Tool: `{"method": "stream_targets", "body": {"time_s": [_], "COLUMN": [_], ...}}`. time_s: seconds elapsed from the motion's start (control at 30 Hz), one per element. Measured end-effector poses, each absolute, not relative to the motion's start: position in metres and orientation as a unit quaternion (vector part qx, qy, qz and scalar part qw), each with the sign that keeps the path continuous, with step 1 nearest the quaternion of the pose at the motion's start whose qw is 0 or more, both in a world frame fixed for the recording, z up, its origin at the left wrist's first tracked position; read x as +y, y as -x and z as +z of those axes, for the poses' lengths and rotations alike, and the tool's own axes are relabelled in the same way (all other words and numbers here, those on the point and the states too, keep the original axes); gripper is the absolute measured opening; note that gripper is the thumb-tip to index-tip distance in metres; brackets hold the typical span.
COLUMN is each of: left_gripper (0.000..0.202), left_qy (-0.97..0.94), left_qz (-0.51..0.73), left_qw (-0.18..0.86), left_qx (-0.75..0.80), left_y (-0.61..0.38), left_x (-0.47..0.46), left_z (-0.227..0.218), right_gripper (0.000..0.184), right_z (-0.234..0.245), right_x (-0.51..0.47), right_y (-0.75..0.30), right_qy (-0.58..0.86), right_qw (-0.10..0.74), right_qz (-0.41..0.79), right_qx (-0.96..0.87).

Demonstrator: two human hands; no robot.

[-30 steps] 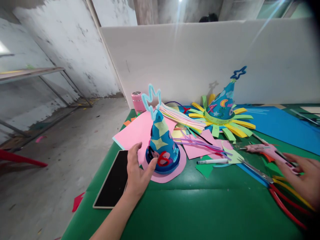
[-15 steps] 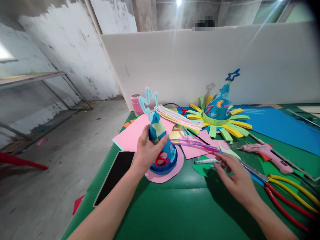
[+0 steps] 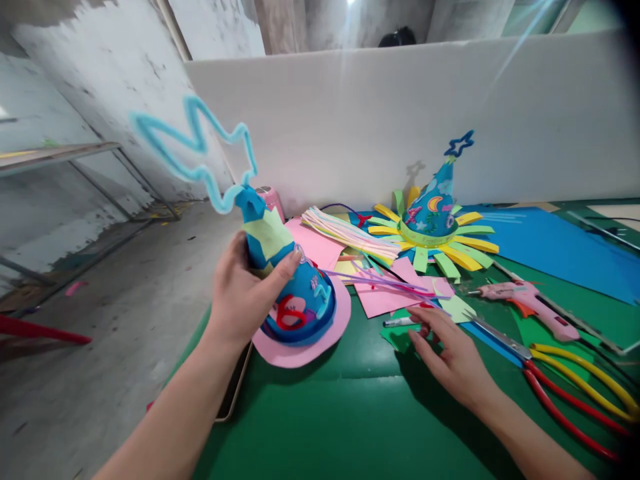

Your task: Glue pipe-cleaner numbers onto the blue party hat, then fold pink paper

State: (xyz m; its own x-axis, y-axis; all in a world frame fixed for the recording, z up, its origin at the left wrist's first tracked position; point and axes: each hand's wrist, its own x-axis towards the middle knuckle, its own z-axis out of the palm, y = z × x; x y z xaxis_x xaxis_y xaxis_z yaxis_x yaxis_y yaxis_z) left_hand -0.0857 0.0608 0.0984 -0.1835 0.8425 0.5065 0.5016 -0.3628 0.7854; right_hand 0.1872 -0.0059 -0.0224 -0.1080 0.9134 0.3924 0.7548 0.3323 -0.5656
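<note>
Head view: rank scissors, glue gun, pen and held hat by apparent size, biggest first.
1. Held hat, star topper included
2. Scissors
3. Glue gun
4. Pen, partly hidden

Apparent size only; hat and scissors look nearer the camera.

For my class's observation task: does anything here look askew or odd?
On the held hat, the light-blue topper looks lopsided, its points uneven, unlike the neater dark-blue star on the other hat.

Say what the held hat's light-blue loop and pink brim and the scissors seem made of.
Loop: probably pipe cleaner, matte, going by its fuzzy edge.
Brim: paper or thin foam, matte, one flat sheet.
Scissor blades: likely metal, from their grey shine; handles likely plastic, smooth, solid red and yellow.
</note>
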Motion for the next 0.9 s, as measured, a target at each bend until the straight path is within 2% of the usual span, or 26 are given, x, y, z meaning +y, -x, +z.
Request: {"method": "stream_targets", "body": {"time_s": [0.13,0.23,0.3,0.47,0.63,0.9], "left_gripper": [0.038,0.033,0.033,0.035,0.036,0.036], "left_qy": [-0.632,-0.649,-0.658,-0.651,-0.641,-0.591], "left_qz": [0.541,0.51,0.492,0.477,0.46,0.511], "left_qw": [0.18,0.147,0.135,0.138,0.147,0.164], "left_qx": [0.525,0.545,0.555,0.574,0.597,0.602], "left_y": [0.08,0.076,0.075,0.088,0.116,0.118], "left_x": [0.085,0.094,0.096,0.095,0.083,0.069], "left_z": [0.097,0.093,0.091,0.088,0.095,0.108], "right_gripper": [0.037,0.045,0.044,0.024,0.02,0.02], "right_z": [-0.02,-0.02,-0.022,-0.029,-0.036,-0.033], "right_x": [0.022,0.051,0.067,0.089,0.103,0.114], "right_y": [-0.18,-0.173,-0.169,-0.166,-0.169,-0.174], "right_qy": [0.57,0.595,0.604,0.595,0.601,0.652], "right_qw": [0.269,0.243,0.229,0.171,0.124,0.082], "right_qz": [-0.012,-0.052,-0.06,-0.056,-0.05,-0.074], "right_qx": [-0.777,-0.765,-0.761,-0.784,-0.788,-0.75]}}
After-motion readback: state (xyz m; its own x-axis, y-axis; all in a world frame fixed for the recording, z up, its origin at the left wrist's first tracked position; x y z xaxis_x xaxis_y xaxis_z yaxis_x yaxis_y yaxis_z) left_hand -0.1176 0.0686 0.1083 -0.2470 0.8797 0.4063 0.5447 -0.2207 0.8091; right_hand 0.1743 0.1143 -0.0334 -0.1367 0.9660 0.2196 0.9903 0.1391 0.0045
